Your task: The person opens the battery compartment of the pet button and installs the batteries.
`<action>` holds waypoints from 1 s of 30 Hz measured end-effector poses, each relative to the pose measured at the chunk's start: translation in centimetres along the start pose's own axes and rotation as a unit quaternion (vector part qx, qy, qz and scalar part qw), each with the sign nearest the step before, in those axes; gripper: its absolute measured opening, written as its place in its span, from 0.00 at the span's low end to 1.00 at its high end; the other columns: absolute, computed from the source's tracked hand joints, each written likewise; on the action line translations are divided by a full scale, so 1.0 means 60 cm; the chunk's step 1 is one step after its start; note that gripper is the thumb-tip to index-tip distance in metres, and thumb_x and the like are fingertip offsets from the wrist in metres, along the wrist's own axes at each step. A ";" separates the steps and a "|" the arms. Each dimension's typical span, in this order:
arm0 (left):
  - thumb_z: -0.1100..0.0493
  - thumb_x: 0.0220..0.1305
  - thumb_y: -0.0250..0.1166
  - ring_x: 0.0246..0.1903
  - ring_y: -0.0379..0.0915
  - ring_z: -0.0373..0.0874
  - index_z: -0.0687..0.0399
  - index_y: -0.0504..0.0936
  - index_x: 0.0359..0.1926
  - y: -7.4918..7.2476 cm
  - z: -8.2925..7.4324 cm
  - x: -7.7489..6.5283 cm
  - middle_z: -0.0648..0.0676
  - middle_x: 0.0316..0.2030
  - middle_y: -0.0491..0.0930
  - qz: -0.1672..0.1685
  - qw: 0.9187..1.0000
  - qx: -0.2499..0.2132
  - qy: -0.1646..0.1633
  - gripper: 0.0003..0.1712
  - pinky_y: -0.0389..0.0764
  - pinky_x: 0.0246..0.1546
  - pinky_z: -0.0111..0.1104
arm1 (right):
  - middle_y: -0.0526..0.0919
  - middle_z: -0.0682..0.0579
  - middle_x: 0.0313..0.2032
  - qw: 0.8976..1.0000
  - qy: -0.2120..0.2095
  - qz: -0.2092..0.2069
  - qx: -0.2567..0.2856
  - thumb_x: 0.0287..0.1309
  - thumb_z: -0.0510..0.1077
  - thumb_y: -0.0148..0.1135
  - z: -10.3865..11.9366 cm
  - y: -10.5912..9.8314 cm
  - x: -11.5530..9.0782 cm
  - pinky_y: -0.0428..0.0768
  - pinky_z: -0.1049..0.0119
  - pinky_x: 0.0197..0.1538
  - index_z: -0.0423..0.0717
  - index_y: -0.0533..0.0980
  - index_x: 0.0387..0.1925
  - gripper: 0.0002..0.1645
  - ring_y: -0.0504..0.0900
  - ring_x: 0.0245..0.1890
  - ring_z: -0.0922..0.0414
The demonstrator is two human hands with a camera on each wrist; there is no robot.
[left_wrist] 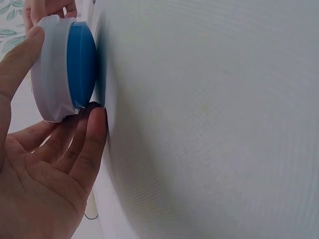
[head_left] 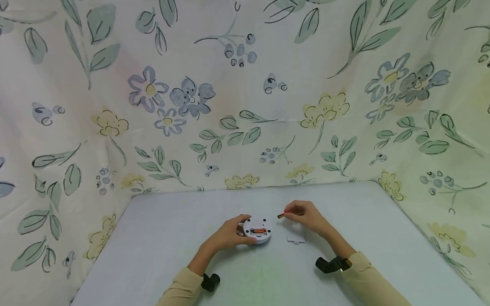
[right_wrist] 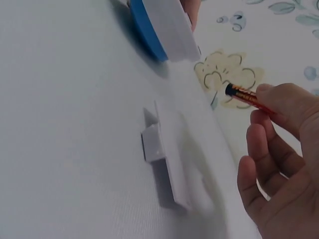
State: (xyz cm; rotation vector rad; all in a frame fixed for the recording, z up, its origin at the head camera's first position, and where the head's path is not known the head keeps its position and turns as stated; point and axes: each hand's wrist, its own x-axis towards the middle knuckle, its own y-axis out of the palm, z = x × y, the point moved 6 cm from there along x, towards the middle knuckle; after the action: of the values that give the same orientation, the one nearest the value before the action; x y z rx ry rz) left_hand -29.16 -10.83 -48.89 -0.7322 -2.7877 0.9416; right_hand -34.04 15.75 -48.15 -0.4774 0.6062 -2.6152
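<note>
My left hand [head_left: 226, 233] grips a round white device [head_left: 257, 223] by its side, thumb and fingers spread around it. The device lies underside up, showing dark feet, small holes and an uncovered battery compartment with a red-and-black battery [head_left: 258, 231] inside. Its other face is a blue disc [left_wrist: 81, 64], turned down toward the table. To the right of the device, my right hand [head_left: 306, 216] pinches a small battery [right_wrist: 244, 95] between thumb and index finger, its black end pointing at the device. A white battery cover [head_left: 296, 239] with a small tab lies below that hand.
The white table [head_left: 160, 255] reaches back to a floral curtain [head_left: 245, 106], which also hangs along both sides. A black wrist camera [head_left: 210, 282] sits on the left wrist and another wrist camera [head_left: 330, 265] on the right.
</note>
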 end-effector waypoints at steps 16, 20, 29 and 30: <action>0.48 0.59 0.77 0.53 0.76 0.51 0.60 0.68 0.72 -0.001 -0.005 -0.001 0.60 0.60 0.75 0.003 1.000 0.001 -0.005 0.46 0.78 0.51 0.44 | 0.84 0.47 0.39 0.997 0.006 -0.007 0.075 0.63 0.40 0.71 0.030 0.025 0.003 0.82 0.64 0.42 0.34 0.80 0.45 0.14 0.83 0.40 0.48; 0.48 0.59 0.77 0.53 0.76 0.52 0.60 0.68 0.72 -0.001 -0.007 -0.002 0.59 0.60 0.75 0.003 1.000 0.000 -0.006 0.46 0.78 0.51 0.44 | 0.84 0.44 0.41 0.994 0.001 -0.006 0.108 0.64 0.39 0.71 0.028 0.029 0.004 0.81 0.64 0.43 0.39 0.81 0.44 0.11 0.83 0.41 0.48; 0.48 0.60 0.77 0.53 0.76 0.51 0.61 0.68 0.72 -0.002 -0.008 -0.003 0.59 0.60 0.75 0.002 1.000 -0.002 -0.003 0.46 0.78 0.50 0.43 | 0.81 0.33 0.49 0.990 -0.034 0.024 0.137 0.68 0.39 0.66 0.039 0.043 0.009 0.82 0.58 0.50 0.34 0.80 0.53 0.16 0.84 0.46 0.46; 0.48 0.60 0.77 0.53 0.76 0.51 0.61 0.68 0.72 -0.002 -0.008 -0.003 0.59 0.60 0.75 0.002 1.000 -0.002 -0.002 0.46 0.78 0.50 0.43 | 0.81 0.32 0.49 0.990 -0.036 0.026 0.135 0.68 0.39 0.66 0.040 0.045 0.009 0.82 0.58 0.50 0.36 0.81 0.53 0.16 0.84 0.46 0.46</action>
State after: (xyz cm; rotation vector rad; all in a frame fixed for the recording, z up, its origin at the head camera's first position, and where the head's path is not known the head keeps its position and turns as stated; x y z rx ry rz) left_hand -28.94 -10.71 -48.40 -0.7373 -2.7927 0.9406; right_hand -32.70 12.50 -47.28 -0.4604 0.2330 -2.5660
